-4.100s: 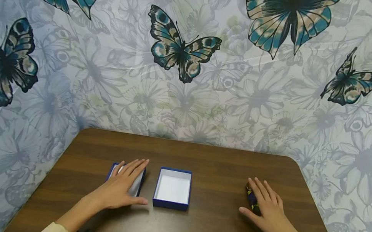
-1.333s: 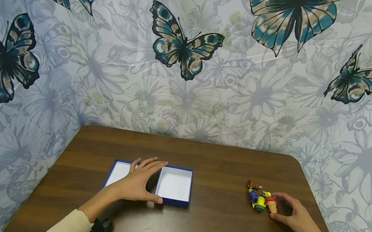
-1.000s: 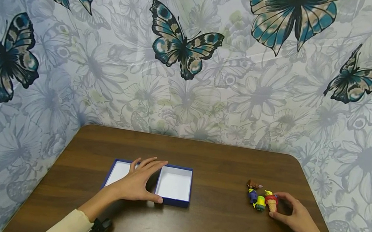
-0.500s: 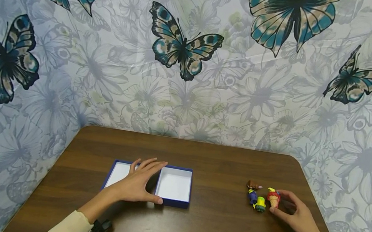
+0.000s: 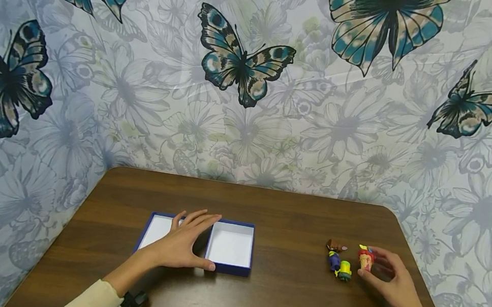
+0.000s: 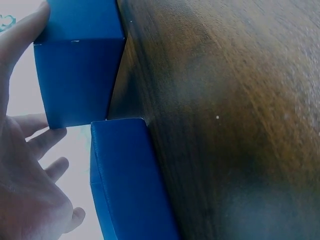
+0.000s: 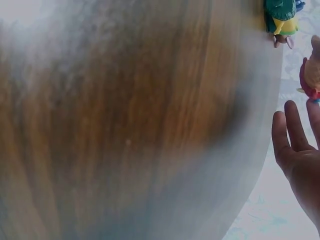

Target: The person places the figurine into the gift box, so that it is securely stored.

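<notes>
Two shallow blue boxes with white insides stand side by side on the table. My left hand (image 5: 180, 240) reaches across the left box (image 5: 156, 230) and grips the right box (image 5: 227, 269) by its left side, thumb at the near corner and index finger at the far corner. A small red and tan toy figurine (image 5: 365, 260) with a yellow top is pinched between the thumb and fingers of my right hand (image 5: 396, 282). Left of it lie a figurine in purple with a brown top (image 5: 333, 256) and a yellow-green one (image 5: 344, 270).
The brown wooden table (image 5: 273, 305) has rounded far corners. Behind it hangs a butterfly-patterned cloth (image 5: 248, 138). A black device (image 5: 134, 301) sits at my left wrist, beside a cream sleeve (image 5: 94, 301).
My left hand has shifted right from the left box to the right box, and the boxes now stand closer. My right hand has uncovered the figurines and moved the red one away from the others.
</notes>
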Action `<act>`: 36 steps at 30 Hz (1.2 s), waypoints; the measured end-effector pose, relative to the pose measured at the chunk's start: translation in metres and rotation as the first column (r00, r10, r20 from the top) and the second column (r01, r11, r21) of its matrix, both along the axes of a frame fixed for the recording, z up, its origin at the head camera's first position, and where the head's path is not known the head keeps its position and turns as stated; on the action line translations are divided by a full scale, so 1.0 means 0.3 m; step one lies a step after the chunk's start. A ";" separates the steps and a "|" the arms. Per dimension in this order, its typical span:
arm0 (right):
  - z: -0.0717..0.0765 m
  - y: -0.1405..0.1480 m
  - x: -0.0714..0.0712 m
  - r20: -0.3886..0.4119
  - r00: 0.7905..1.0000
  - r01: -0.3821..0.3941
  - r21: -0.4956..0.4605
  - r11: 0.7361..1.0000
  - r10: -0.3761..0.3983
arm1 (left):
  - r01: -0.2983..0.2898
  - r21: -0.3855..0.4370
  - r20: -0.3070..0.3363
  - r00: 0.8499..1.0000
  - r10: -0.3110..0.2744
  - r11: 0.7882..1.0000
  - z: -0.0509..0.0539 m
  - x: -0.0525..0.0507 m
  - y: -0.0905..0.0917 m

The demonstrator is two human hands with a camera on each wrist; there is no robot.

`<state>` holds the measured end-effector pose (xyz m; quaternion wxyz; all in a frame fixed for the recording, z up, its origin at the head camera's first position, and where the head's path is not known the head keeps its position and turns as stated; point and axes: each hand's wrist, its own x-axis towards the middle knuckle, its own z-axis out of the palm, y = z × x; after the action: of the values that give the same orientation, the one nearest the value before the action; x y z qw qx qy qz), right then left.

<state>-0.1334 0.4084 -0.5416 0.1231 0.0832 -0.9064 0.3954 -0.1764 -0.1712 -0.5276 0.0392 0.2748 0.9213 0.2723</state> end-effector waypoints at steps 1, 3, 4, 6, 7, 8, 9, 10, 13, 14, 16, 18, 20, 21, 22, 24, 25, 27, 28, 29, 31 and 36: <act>0.000 -0.003 -0.001 -0.010 1.000 0.003 -0.019 1.000 -0.003 | 0.000 0.001 0.002 1.000 0.000 1.000 0.000 0.001 0.000; 0.000 -0.008 -0.001 -0.028 1.000 0.002 -0.050 0.999 -0.003 | -0.003 0.001 0.001 1.000 0.003 1.000 -0.001 0.002 0.000; 0.000 -0.010 -0.002 -0.037 0.999 -0.001 -0.062 0.998 -0.002 | -0.004 0.001 0.002 1.000 0.004 1.000 -0.002 0.002 0.000; 0.003 -0.016 -0.002 -0.046 0.999 -0.008 -0.092 0.996 0.004 | -0.007 0.000 -0.002 1.000 0.007 1.000 -0.006 0.001 -0.001; 0.004 -0.018 -0.002 -0.045 0.999 -0.010 -0.105 0.994 0.005 | -0.008 -0.001 -0.005 1.000 0.008 1.000 -0.008 0.000 -0.001; 0.006 -0.020 -0.003 -0.041 0.999 -0.012 -0.118 0.993 0.008 | -0.010 -0.001 -0.008 1.000 0.010 1.000 -0.010 0.000 -0.002; 0.009 -0.023 -0.003 -0.035 0.999 -0.014 -0.132 0.991 0.009 | -0.010 -0.001 -0.008 1.000 0.010 1.000 -0.011 0.000 -0.002; 0.011 -0.025 -0.004 -0.027 1.000 -0.011 -0.150 0.989 0.007 | -0.010 -0.001 -0.010 1.000 0.010 1.000 -0.012 -0.001 -0.002; 0.016 -0.031 -0.007 -0.011 1.000 -0.007 -0.173 0.985 0.005 | -0.009 -0.002 -0.013 1.000 0.009 1.000 -0.012 -0.001 -0.003; 0.017 -0.033 -0.007 -0.012 1.000 -0.007 -0.174 0.985 0.005 | -0.008 -0.002 -0.014 1.000 0.008 1.000 -0.012 -0.001 -0.003; 0.016 -0.038 -0.009 -0.021 1.000 -0.009 -0.173 0.985 0.006 | -0.007 -0.001 -0.014 1.000 0.007 1.000 -0.011 0.000 -0.003; 0.015 -0.044 -0.010 -0.036 0.999 -0.016 -0.165 0.986 0.010 | -0.006 0.002 -0.012 1.000 0.006 1.000 -0.010 0.001 -0.002; 0.016 -0.052 -0.011 -0.055 0.998 -0.023 -0.166 0.986 0.014 | -0.007 0.002 -0.011 1.000 0.007 1.000 -0.011 0.001 -0.002; 0.018 -0.055 -0.011 -0.062 0.998 -0.025 -0.166 0.986 0.015 | -0.007 0.002 -0.008 1.000 0.007 1.000 -0.008 0.003 -0.002; 0.020 -0.058 -0.012 -0.069 0.997 -0.029 -0.167 0.985 0.018 | -0.008 0.003 -0.006 1.000 0.008 1.000 -0.007 0.004 -0.002; 0.025 -0.062 -0.012 -0.079 0.997 -0.034 -0.164 0.986 0.021 | -0.009 0.002 0.001 1.000 0.009 1.000 -0.003 0.006 -0.002; 0.027 -0.062 -0.012 -0.084 0.996 -0.038 -0.160 0.986 0.025 | -0.009 0.003 0.001 1.000 0.009 1.000 -0.003 0.005 -0.002; 0.029 -0.062 -0.012 -0.089 0.996 -0.039 -0.153 0.987 0.025 | -0.007 0.003 0.005 1.000 0.007 1.000 -0.002 0.006 -0.002; 0.029 -0.062 -0.012 -0.091 0.996 -0.040 -0.149 0.988 0.026 | -0.007 0.003 0.005 1.000 0.007 1.000 -0.002 0.005 -0.003; 0.029 -0.062 -0.013 -0.092 0.996 -0.037 -0.145 0.989 0.024 | -0.007 0.002 0.003 1.000 0.007 1.000 -0.003 0.004 -0.003; 0.029 -0.062 -0.014 -0.090 0.996 -0.036 -0.150 0.988 0.022 | -0.005 0.002 0.001 1.000 0.005 1.000 -0.006 0.002 -0.004; 0.028 -0.067 -0.021 -0.102 0.994 -0.055 -0.184 0.981 0.037 | -0.001 0.002 0.001 1.000 0.001 1.000 -0.010 -0.001 -0.006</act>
<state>-0.1396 0.3884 -0.5332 0.1655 0.1115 -0.8561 0.4767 -0.1767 -0.1729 -0.5307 0.0391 0.2741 0.9212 0.2735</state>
